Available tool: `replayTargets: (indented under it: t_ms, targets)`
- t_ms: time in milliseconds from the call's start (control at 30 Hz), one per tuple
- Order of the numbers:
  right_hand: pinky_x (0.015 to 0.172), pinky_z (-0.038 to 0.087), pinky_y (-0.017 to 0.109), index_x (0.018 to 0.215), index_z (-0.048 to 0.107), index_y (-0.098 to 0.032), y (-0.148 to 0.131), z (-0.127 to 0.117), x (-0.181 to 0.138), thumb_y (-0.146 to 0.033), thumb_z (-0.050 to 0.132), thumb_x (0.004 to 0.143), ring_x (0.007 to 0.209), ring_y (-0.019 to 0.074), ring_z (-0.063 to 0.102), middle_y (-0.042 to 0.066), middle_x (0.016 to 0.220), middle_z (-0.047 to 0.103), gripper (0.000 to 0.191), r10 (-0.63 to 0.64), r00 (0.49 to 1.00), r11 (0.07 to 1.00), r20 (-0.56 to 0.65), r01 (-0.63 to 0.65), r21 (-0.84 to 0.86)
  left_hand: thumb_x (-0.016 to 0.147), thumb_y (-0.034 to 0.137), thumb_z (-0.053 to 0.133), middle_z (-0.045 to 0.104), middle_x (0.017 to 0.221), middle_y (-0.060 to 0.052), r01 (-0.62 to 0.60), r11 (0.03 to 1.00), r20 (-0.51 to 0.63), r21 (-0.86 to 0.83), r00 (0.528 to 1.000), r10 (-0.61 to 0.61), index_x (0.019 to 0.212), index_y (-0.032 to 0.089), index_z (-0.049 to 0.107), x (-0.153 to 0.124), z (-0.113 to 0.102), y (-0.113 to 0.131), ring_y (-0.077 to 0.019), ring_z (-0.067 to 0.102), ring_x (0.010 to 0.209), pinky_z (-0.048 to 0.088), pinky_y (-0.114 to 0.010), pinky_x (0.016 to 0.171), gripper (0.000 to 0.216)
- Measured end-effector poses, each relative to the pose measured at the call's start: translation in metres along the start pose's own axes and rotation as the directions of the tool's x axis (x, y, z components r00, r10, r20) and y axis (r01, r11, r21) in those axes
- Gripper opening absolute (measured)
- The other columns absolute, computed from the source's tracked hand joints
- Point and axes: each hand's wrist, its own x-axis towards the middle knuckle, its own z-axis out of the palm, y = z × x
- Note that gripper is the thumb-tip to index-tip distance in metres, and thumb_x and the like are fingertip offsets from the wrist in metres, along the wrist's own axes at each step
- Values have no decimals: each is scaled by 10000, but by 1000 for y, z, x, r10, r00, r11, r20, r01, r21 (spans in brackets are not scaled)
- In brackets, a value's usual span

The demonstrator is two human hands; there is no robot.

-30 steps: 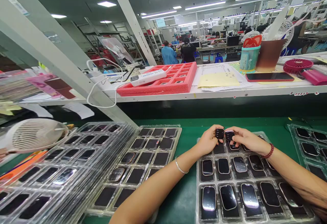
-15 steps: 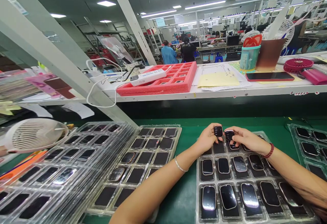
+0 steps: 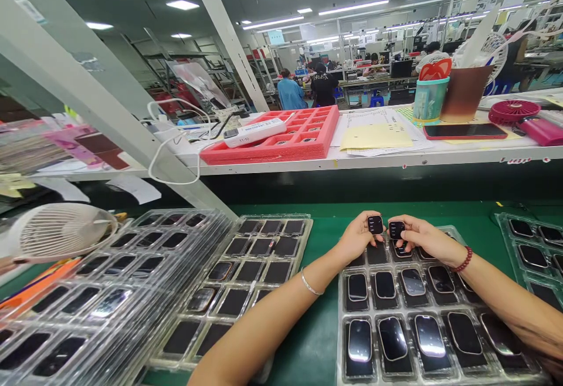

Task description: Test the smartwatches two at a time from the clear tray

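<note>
Left hand [image 3: 357, 239] pinches a watch [image 3: 375, 224]; right hand [image 3: 422, 238] pinches a second watch [image 3: 396, 229], side by side over tray [image 3: 340, 315] far edge, mid-tabletop [image 3: 479, 216]. Likely step: inspecting the pair. Reseating would need empty far-row pockets.

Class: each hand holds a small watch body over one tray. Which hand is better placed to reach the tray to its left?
Probably the left. The left hand sits at the watch tray's left edge, beside the neighbouring tray; the right hand would have to cross it.
</note>
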Motion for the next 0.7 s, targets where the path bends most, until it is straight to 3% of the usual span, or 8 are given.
replayTargets:
  t_ms: [700]
  targets:
    - [606,499,250,1133,534,-177,2,-1,1,-195,522,733,744,142,600,42,888,600,401,-16,1000,1000,6,16,-1,601,-42,391,605,901,-36,-41,992,50,118,998,36,1119,178,462,-3,1,-4,-113,616,708,452,-204,581,568]
